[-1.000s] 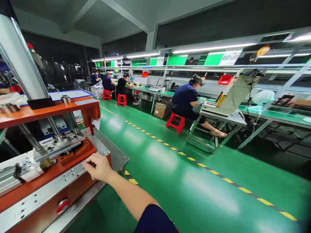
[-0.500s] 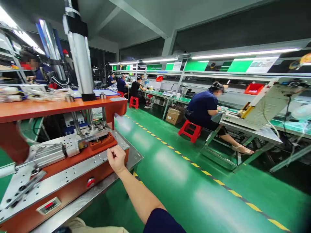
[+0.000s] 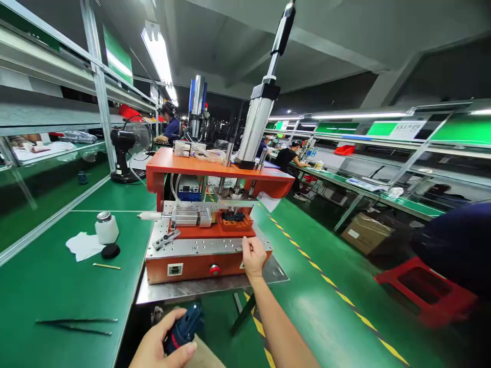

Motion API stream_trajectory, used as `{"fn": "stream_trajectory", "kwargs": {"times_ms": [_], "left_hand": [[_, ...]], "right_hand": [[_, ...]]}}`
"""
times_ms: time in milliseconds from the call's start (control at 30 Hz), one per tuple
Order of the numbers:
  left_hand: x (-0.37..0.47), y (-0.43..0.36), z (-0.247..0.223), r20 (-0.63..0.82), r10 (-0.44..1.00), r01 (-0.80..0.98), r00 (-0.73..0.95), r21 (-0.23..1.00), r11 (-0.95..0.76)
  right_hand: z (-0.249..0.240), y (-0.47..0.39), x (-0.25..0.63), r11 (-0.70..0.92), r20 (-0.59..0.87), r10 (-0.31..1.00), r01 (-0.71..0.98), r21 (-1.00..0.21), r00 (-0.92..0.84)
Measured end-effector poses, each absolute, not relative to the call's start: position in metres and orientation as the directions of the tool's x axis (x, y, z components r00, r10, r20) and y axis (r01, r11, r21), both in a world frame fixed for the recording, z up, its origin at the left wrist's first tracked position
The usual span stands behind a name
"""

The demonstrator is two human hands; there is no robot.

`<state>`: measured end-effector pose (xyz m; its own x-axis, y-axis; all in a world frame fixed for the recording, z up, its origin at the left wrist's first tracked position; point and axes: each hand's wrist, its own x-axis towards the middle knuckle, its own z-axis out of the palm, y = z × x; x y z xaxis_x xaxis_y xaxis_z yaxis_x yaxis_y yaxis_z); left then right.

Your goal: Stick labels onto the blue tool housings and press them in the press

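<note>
My left hand [image 3: 164,340] grips a dark blue plastic housing [image 3: 184,327] with a red mark, low in front of me. At the front right corner of an orange bench press [image 3: 184,268], my right hand [image 3: 253,256] is curled into a fist, and nothing shows in its fingers. Under the press's upright cylinder [image 3: 256,122], a dark part [image 3: 232,215] sits in an orange fixture block [image 3: 235,225]. A red button [image 3: 215,269] is on the press front, left of the fist. The fist partly covers a pale panel beside it.
On the green bench at left are tweezers [image 3: 76,322], a white bottle [image 3: 107,228], a black cap [image 3: 110,251], a white cloth [image 3: 85,246] and a thin yellowish stick [image 3: 107,266]. A black fan [image 3: 125,148] stands behind. Co-workers sit farther off; a red stool [image 3: 425,291] is at right.
My view has swung left, bringing the bench and its tools into sight. My left hand with the dark blue housing has come into view. My right fist remains at the press's front corner.
</note>
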<state>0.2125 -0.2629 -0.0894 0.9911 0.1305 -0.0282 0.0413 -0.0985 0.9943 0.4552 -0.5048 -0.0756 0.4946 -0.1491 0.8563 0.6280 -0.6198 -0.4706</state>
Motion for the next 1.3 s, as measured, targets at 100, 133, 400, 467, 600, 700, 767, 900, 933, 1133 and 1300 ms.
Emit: {"fn": "stream_trajectory", "kwargs": {"times_ms": [100, 133, 400, 467, 600, 700, 767, 900, 933, 1133, 1300], "left_hand": [[0.21, -0.262, -0.098, -0.047, 0.085, 0.056, 0.995, 0.993, -0.103], [0.209, -0.26, -0.1, -0.059, 0.072, 0.067, 0.996, 0.992, -0.11], [0.209, -0.244, -0.097, -0.045, 0.136, 0.077, 0.99, 0.967, -0.241], [0.215, -0.243, -0.089, -0.007, 0.162, 0.055, 0.987, 0.954, -0.295], [0.243, -0.247, -0.05, -0.01, 0.166, 0.081, 0.986, 0.901, -0.427], [0.284, -0.264, -0.008, 0.082, 0.17, 0.019, 0.982, 0.852, -0.523], [0.319, -0.28, 0.018, 0.165, 0.139, -0.054, 0.977, 0.81, -0.584], [0.395, -0.309, 0.047, 0.323, 0.025, -0.214, 0.946, 0.682, -0.699], [0.412, -0.315, 0.051, 0.349, -0.007, -0.248, 0.937, 0.652, -0.717], [0.488, -0.344, 0.066, 0.18, -0.226, -0.285, 0.957, 0.467, -0.837], [0.513, -0.356, 0.057, 0.05, -0.295, -0.296, 0.954, 0.31, -0.903]], "right_hand": [[-0.077, -0.505, 0.451, -0.643, 0.837, -0.138, 0.595, -0.482, 0.529], [-0.077, -0.506, 0.449, -0.653, 0.831, -0.126, 0.585, -0.481, 0.542], [-0.03, -0.537, 0.484, -0.64, 0.784, 0.14, 0.659, -0.395, 0.605], [-0.01, -0.545, 0.512, -0.617, 0.73, 0.288, 0.703, -0.354, 0.62], [0.013, -0.546, 0.565, -0.564, 0.505, 0.576, 0.76, -0.324, 0.642], [0.017, -0.538, 0.584, -0.517, 0.454, 0.636, 0.781, -0.35, 0.624], [0.018, -0.536, 0.584, -0.499, 0.439, 0.651, 0.785, -0.366, 0.619], [0.011, -0.552, 0.555, -0.487, 0.583, 0.472, 0.747, -0.453, 0.661], [0.006, -0.559, 0.543, -0.473, 0.647, 0.362, 0.73, -0.493, 0.671], [-0.034, -0.624, 0.474, -0.456, 0.695, -0.047, 0.603, -0.654, 0.717], [-0.073, -0.673, 0.451, -0.481, 0.577, -0.177, 0.442, -0.757, 0.797]]}}
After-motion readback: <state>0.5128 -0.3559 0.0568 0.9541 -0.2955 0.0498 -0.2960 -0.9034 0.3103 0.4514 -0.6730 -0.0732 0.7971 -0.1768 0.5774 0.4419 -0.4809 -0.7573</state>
